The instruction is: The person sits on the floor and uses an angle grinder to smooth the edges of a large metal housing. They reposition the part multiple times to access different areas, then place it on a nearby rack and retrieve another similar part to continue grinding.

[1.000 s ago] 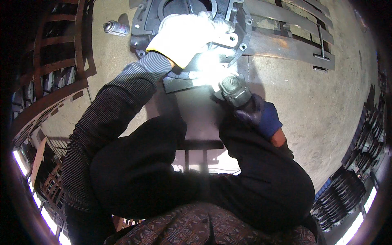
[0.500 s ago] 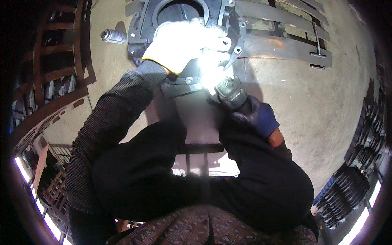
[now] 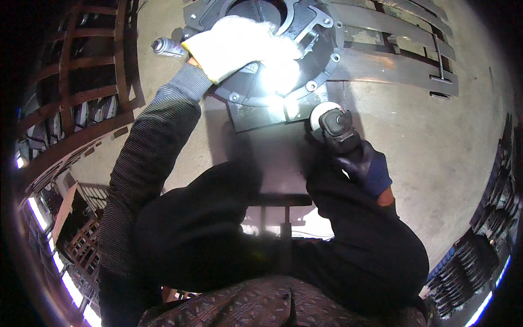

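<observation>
A large dark metal casting [image 3: 210,16] with a round opening and a bolt-holed flange lies at the top middle. My left hand [image 3: 239,46], in a white glove with a yellow cuff edge, lies across it, fingers curled onto its inner part; bright glare washes out their detail. The casting rests on a flat dark plate [image 3: 248,121]. My right hand [image 3: 359,163], in a dark blue glove, is closed around an angle grinder [image 3: 338,128]. The grinder's pale disc [image 3: 320,111] is just right of the plate, apart from the casting.
A spray can [image 3: 168,47] lies on the concrete floor [image 3: 414,147] left of the casting. Slatted metal bars [image 3: 392,62] with a T-shaped handle [image 3: 440,65] are at the upper right. Brown metal racking [image 3: 68,71] stands at the left. Dark stacked parts [image 3: 463,272] sit lower right.
The casting has turned, its lug swinging up and right, with my left hand on it. The grinder has moved away from the casting, down and right, and its disc now shows.
</observation>
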`<action>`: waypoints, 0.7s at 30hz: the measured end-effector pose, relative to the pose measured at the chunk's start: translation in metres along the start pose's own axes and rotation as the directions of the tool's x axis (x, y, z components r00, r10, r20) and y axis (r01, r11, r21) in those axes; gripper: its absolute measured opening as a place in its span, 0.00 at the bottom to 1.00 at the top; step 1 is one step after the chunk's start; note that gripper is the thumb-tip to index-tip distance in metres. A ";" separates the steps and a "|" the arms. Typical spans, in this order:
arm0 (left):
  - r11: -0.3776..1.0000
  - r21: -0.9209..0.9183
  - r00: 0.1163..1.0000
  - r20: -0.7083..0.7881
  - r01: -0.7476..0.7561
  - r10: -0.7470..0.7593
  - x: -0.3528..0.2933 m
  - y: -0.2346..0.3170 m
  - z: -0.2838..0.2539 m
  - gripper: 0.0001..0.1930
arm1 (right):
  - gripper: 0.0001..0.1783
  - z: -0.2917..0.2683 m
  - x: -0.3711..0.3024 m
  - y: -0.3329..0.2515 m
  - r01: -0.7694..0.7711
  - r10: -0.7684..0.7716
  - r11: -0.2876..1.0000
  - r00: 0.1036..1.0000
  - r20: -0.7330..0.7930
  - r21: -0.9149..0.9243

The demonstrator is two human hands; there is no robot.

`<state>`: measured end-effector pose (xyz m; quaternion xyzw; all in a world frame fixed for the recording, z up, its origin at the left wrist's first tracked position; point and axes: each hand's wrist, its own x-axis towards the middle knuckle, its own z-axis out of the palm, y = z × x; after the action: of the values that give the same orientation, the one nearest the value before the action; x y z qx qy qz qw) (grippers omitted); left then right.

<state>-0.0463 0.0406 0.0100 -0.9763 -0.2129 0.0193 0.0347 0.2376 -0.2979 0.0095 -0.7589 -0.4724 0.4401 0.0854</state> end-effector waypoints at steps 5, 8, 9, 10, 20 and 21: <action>0.992 -0.109 0.971 -0.236 -0.057 0.030 0.019 0.037 -0.007 0.27 | 0.46 0.000 0.001 0.003 -0.049 0.049 0.999 0.999 0.018 -0.012; 0.985 -0.152 0.986 -0.135 0.076 -0.097 0.024 0.055 -0.018 0.29 | 0.46 0.001 0.002 0.005 -0.062 0.062 0.998 0.998 0.015 -0.003; 0.984 -0.152 0.983 -0.147 0.091 -0.113 0.023 0.057 -0.022 0.28 | 0.45 0.001 0.003 0.005 -0.057 0.057 0.998 0.998 0.027 0.004; 0.983 -0.169 0.981 -0.168 0.071 -0.100 0.024 0.056 -0.024 0.28 | 0.45 0.002 0.003 0.006 -0.052 0.052 0.999 0.998 0.034 0.009; 0.988 -0.154 0.998 -0.046 0.025 -0.032 -0.022 0.011 -0.011 0.23 | 0.42 0.005 0.001 0.010 0.040 -0.039 0.998 0.999 -0.028 0.048; 0.989 -0.144 0.995 -0.093 0.013 -0.027 -0.029 0.005 -0.011 0.23 | 0.42 0.005 0.000 0.009 0.057 -0.054 0.996 0.997 -0.049 0.062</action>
<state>-0.0695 0.0230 0.0216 -0.9738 -0.2217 -0.0426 -0.0254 0.2399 -0.3043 0.0013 -0.7527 -0.4768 0.4342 0.1329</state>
